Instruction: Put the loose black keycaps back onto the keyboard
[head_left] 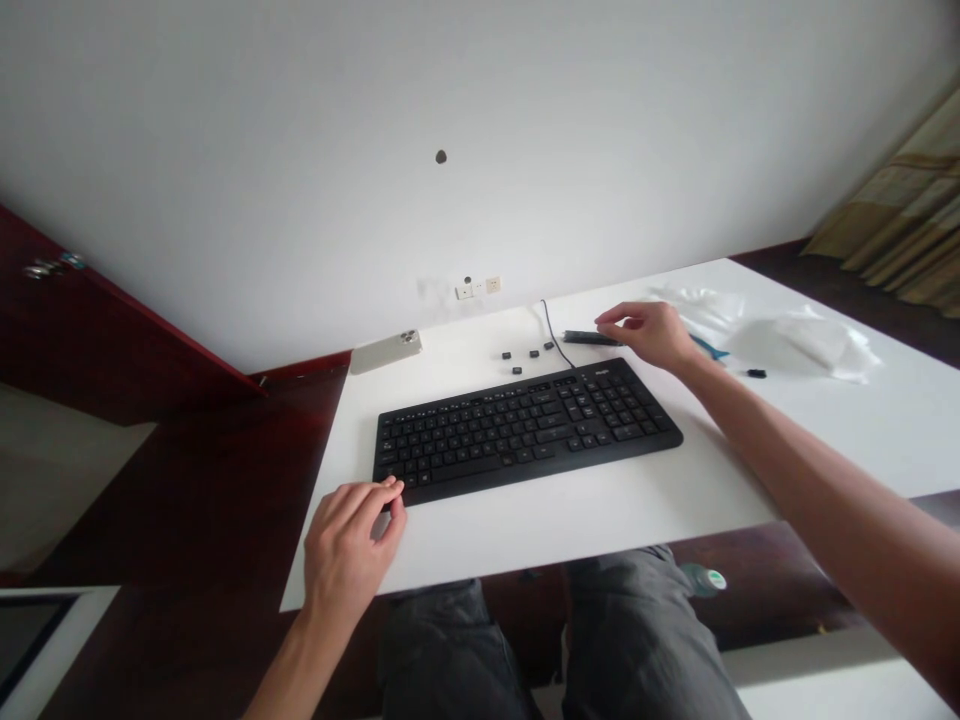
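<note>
Lying on the white bench (600,510), a black full-size keyboard (517,430) sits at a slight slant in front of the person, its number pad to the right. The left hand (352,535) touches its near left corner, thumb and forefinger drawn close together; whether that grip pinches the corner, I cannot tell. Behind the keyboard are four small black keycaps (517,370), set apart from one another, and a thin dark cable (553,335) that runs back from its far edge. The right hand (649,332) is over the right end of a slim black pen-like item (589,338), thumb and forefinger nearly meeting; I cannot tell whether this grip holds anything. A pale phone (386,352), cameras upward, lies near the bench's far left corner. Right of the right hand are a blue tool (709,347), a small black piece (757,373) and crumpled clear plastic bags (802,343). Beyond are a white wall with sockets (493,285), a dark red door (90,330) at left, and a patterned curtain (900,215) at right.
</note>
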